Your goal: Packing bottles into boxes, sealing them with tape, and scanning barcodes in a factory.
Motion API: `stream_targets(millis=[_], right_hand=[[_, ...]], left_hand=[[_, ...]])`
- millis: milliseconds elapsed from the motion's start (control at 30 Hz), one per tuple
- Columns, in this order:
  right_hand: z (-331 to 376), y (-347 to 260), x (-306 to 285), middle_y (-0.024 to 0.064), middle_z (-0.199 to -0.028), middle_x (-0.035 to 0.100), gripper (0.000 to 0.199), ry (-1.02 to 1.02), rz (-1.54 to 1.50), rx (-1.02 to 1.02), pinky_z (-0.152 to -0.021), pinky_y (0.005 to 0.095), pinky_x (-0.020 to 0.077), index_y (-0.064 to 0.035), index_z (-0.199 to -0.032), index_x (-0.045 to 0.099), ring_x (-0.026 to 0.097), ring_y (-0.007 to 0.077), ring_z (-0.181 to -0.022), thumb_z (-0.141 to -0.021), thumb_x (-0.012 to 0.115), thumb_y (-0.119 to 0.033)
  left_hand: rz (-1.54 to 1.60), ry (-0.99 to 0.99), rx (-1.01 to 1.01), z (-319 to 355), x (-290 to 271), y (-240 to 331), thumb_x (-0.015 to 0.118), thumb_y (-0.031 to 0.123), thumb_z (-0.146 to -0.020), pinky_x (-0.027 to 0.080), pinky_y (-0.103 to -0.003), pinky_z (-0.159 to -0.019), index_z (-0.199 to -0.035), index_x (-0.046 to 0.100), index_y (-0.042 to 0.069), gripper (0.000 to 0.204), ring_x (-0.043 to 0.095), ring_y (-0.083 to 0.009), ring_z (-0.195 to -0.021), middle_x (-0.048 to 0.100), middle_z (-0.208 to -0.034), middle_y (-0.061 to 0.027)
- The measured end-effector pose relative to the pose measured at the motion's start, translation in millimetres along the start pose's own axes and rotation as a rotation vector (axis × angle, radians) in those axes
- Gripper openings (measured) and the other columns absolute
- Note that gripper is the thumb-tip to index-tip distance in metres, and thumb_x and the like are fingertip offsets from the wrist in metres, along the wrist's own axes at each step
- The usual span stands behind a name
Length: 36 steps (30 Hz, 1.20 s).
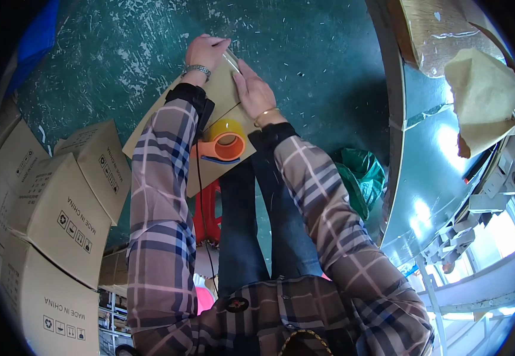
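Observation:
A brown cardboard box [221, 92] lies tilted in front of me, with a seam across its upper face. At its far end my left hand [205, 52] is closed, fingers curled over the corner; what they pinch, if anything, is hidden. A glossy strip, which looks like clear tape [231, 60], runs along the far right edge between my hands. My right hand [255, 94] grips that right edge, thumb on the upper face. On the near part of the box rests an orange tape dispenser [226, 146] with a yellowish roll, touched by neither hand.
Several printed cartons [67, 213] are stacked at the left. A worn green floor [121, 65] spreads beyond the box. To the right are a green plastic bag [361, 178] and a curved-looking table [420, 172] bearing torn brown paper [483, 98]. A red stool [208, 213] shows beneath the box.

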State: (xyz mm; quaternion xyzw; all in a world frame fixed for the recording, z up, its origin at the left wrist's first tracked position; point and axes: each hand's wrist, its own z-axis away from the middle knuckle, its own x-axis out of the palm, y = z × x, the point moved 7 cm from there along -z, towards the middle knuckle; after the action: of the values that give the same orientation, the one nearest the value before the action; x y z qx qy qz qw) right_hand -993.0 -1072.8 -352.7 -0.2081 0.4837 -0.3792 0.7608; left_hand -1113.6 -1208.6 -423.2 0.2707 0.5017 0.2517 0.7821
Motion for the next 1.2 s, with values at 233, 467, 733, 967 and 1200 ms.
stream_targets(millis=[233, 467, 733, 967, 1200], right_hand=[[113.9, 102.3, -14.8, 0.024, -0.134, 0.061, 0.051, 0.124, -0.057, 0.25, -0.107, 0.0412, 0.0435, 0.0016, -0.135, 0.057, 0.057, 0.039, -0.126, -0.108, 0.041, -0.038], [108.8, 132.1, -15.2, 0.0238, -0.129, 0.064, 0.053, -0.026, -0.013, 0.348, -0.105, 0.0412, 0.0441, 0.0028, -0.128, 0.062, 0.059, 0.0399, -0.122, -0.108, 0.042, -0.041], [153.8, -34.1, -27.6, 0.0191, -0.109, 0.067, 0.033, 0.151, 0.117, -0.279, -0.089, 0.0479, 0.0477, -0.0009, -0.111, 0.065, 0.061, 0.0405, -0.105, -0.095, 0.068, -0.03], [161.5, -83.2, 62.5, 0.0198, -0.098, 0.067, 0.046, -0.33, 0.561, -0.455, -0.083, 0.0464, 0.0518, -0.0031, -0.102, 0.056, 0.065, 0.04, -0.093, -0.079, 0.083, -0.033], [131.8, -38.9, 77.1, 0.023, -0.09, 0.068, 0.049, -0.135, 0.627, -0.358, -0.078, 0.0505, 0.0534, 0.0007, -0.11, 0.049, 0.068, 0.0427, -0.086, -0.085, 0.075, -0.032]], left_hand=[[0.073, -0.117, -0.055, -1.1, 3.4, -20.0, 0.063, 0.054, -0.091, 0.05, -0.041, -0.091, -0.097, 0.079, 0.013, 0.044, 0.063, -0.0334, -0.107, 0.068, -0.115, -0.0107], [-0.121, -0.125, -0.232, 21.8, -3.5, -31.7, 0.037, 0.06, -0.101, 0.039, -0.045, -0.11, -0.121, 0.071, 0.014, 0.061, 0.059, -0.036, -0.122, 0.066, -0.129, -0.0094], [0.043, 0.466, -0.216, 274.0, -216.4, -118.7, 0.044, 0.043, -0.104, 0.043, -0.036, -0.107, -0.133, 0.065, 0.017, 0.044, 0.061, -0.0289, -0.123, 0.066, -0.134, -0.0081], [0.125, 0.724, -0.821, 611.5, -272.1, -84.8, 0.061, 0.027, -0.1, 0.052, -0.033, -0.087, -0.111, 0.074, 0.003, 0.03, 0.071, -0.0226, -0.095, 0.075, -0.106, -0.0126], [0.291, 0.426, -1.068, 720.4, -147.9, -15.1, 0.065, 0.023, -0.098, 0.054, -0.033, -0.087, -0.109, 0.075, 0.004, 0.024, 0.072, -0.0214, -0.1, 0.075, -0.107, -0.0129]])
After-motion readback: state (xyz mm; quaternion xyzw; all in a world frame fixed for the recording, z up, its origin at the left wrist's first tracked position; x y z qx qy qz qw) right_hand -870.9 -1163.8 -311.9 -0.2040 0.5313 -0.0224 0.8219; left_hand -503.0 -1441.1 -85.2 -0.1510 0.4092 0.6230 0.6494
